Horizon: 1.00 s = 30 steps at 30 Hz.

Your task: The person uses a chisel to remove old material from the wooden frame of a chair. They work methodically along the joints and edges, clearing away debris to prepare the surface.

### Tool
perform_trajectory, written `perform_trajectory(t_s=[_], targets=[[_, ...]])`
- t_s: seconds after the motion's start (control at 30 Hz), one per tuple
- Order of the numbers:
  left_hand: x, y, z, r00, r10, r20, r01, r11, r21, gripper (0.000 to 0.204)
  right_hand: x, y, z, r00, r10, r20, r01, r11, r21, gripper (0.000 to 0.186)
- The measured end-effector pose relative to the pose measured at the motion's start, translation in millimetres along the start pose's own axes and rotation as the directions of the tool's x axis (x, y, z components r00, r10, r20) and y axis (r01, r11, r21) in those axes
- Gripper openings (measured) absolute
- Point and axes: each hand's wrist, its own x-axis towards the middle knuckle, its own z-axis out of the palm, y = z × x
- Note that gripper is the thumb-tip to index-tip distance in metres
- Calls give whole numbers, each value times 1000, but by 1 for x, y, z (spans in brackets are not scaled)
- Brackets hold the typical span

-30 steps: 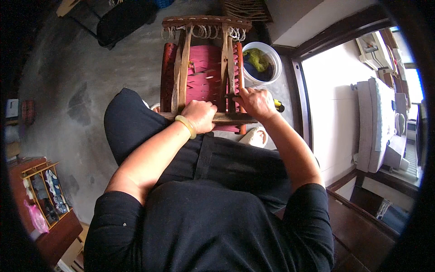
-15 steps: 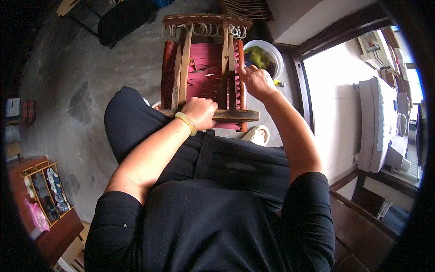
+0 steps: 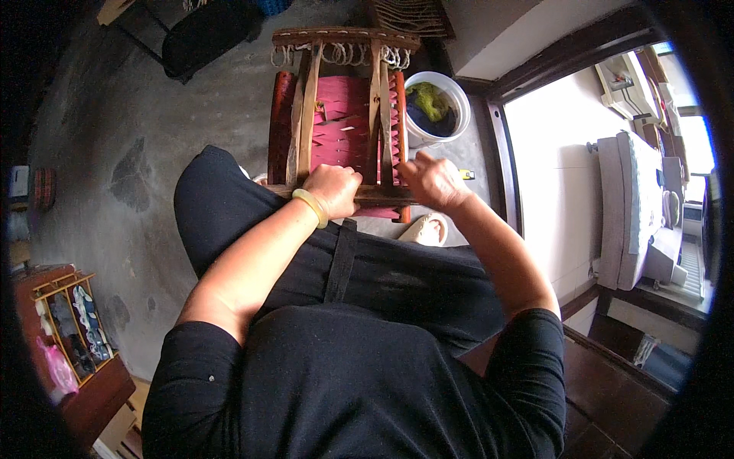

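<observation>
In front of me is a wooden frame (image 3: 308, 115) with two long uprights and a row of white cord loops (image 3: 336, 53) along its far bar. It lies over a stool-like piece with a pink woven strip seat (image 3: 344, 126) and reddish side rails (image 3: 280, 122). My left hand (image 3: 332, 187), a pale bangle at its wrist, is closed round the frame's near crossbar (image 3: 378, 194). Over the right end of that crossbar is my right hand (image 3: 436, 181), its fingers curled onto the wood. The fingertips of both hands are partly hidden.
A white bucket (image 3: 463, 115) holding green and dark material stands just right of the frame. A small yellow item (image 3: 467, 174) lies near the doorway post (image 3: 508, 164). At far left are a black seat (image 3: 206, 42) and a wooden rack (image 3: 84, 329).
My right hand has come down toward me along the frame's right side to the near crossbar. My left hand keeps its hold. The whole scene has shifted slightly left.
</observation>
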Motion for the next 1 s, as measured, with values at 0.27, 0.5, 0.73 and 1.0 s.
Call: perform_trajectory(t_s=[0.27, 0.5, 0.73, 1.0], targets=[[-1, -1, 1, 999, 32, -13, -33, 999, -25, 32, 27, 33, 18, 991, 60, -116, -71, 993, -90, 12], [-1, -1, 6, 1000, 3, -9, -3, 1000, -15, 28, -8, -4, 11, 997, -76, -22, 76, 997, 5, 14], [2, -1, 5, 1000, 19, -16, -19, 1000, 0, 30, 11, 17, 9, 998, 51, -41, -53, 997, -62, 11], [1, -2, 3, 999, -9, 40, 9, 1000, 1, 34, 25, 25, 10, 985, 133, 108, -122, 987, -101, 15]])
